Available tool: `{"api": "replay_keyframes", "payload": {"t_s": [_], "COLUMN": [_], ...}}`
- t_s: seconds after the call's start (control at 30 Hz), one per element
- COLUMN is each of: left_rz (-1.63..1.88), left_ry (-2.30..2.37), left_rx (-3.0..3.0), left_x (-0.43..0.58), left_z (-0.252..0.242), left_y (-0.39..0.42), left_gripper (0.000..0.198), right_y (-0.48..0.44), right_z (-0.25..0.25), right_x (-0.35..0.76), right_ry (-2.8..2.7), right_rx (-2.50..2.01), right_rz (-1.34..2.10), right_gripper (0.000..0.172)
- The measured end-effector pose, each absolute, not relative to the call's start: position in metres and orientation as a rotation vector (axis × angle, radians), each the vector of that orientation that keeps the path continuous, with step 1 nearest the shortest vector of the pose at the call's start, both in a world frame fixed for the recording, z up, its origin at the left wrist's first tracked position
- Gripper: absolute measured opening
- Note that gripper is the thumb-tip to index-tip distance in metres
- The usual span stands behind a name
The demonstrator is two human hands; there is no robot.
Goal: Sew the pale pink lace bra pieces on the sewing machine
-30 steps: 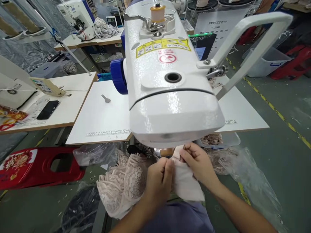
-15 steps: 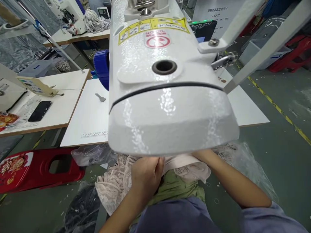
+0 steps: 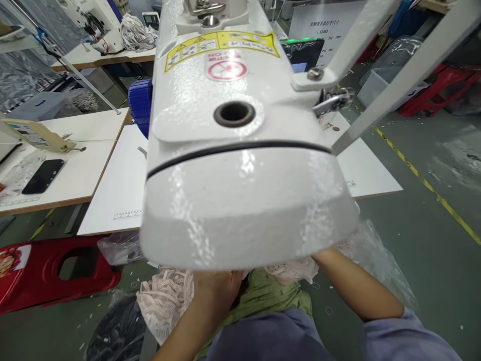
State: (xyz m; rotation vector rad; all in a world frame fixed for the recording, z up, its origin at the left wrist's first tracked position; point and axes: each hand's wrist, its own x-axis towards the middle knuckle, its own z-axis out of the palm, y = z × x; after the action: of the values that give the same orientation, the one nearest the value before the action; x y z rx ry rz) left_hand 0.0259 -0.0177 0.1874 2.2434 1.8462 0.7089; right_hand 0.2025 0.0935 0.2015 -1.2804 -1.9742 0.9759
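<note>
Forearms reach fwd under machine head (image 3: 240, 200); L hand (image 3: 217, 291) beside lace (image 3: 165, 303), grip unclear; R hand hidden.

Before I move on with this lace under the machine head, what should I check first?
1. Left hand grip on the lace: cannot tell; fingers hidden under the sewing machine head.
2. Right hand: cannot tell; only its forearm shows.
3. Lace within reach: ok; bunched beside the left hand.
4. View of the stitching area: not ok; the head blocks it.
5. Phone away from the work: ok; on the neighbouring table.
</note>
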Motion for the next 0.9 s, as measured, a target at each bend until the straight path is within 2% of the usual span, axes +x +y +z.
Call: {"api": "replay_keyframes", "payload": {"t_s": [0.4, 0.9], "left_rz": [0.862, 0.858], "left_ry": [1.790, 1.741], "left_rx": [2.573, 2.473], "left_x": [0.016, 0.016], "left_z": [0.200, 0.202], "left_y": [-0.012, -0.006], "left_gripper": [0.034, 0.031], "right_y": [0.082, 0.084], "right_z": [0.210, 0.202], "right_x": [0.206, 0.209], "right_ry": [-1.834, -1.777], "right_rx": [-1.218, -1.248], "right_rz": [1.037, 1.038], "right_gripper": [0.014, 0.012]}}
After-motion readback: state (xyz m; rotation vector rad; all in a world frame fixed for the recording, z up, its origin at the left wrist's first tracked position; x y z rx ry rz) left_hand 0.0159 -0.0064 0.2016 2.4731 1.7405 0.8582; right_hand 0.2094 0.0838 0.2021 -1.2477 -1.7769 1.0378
